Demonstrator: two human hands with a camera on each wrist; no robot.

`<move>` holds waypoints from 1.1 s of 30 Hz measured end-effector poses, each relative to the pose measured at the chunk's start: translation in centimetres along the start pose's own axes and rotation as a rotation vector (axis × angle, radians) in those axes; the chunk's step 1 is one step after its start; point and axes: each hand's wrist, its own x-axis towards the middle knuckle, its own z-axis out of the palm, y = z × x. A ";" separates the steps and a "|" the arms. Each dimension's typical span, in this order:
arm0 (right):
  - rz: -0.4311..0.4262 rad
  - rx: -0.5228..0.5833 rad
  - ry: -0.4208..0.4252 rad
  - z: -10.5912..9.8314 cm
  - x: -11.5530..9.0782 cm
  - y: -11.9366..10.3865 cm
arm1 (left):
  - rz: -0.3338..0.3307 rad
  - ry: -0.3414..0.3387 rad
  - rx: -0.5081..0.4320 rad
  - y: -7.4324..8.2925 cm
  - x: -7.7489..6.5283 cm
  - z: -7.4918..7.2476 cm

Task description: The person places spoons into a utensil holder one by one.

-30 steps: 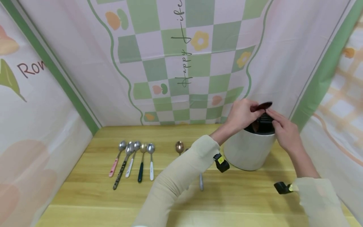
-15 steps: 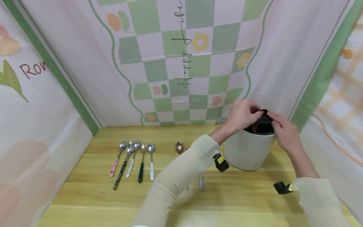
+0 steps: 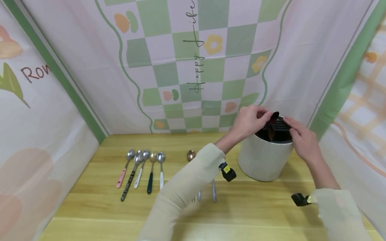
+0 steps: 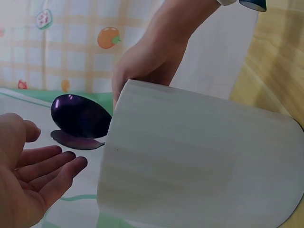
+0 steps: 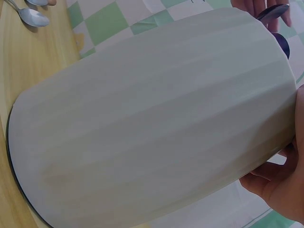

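Left hand: bare (image 3: 249,121), fingers loosely extended, thumb apart, nothing held; beside the spoon bowls.
Right hand: bare (image 3: 304,140), holding the container's rim, thumb and index finger over it; presumably steadying it.
Container: ribbed white cylinder with black lining (image 3: 264,162), upright on the desk's right, near its far edge.
Dark spoons: two, glossy purple-brown, one (image 4: 80,115) beside the other (image 4: 76,141), bowls up, handles inside; probably kept upright by the black slotted divider (image 3: 281,126).
Forearms: cream-sleeved; left slanting across the desk, right rising from its near right.
Mid-desk: copper-coloured metal spoon (image 3: 191,155), silvery handles (image 3: 214,193), partly behind the left sleeve (image 3: 181,189).
Desk left: pale wood-grain surface (image 3: 90,201); pink-handled metal spoon (image 3: 121,178) nearest the left edge, four others alongside, bowls toward the far edge, perhaps for easy grasping.
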 end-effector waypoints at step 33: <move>-0.016 0.010 -0.003 0.1 0.1 0.5 | -0.073 0.034 -0.212 -6.3 -8.3 -2.8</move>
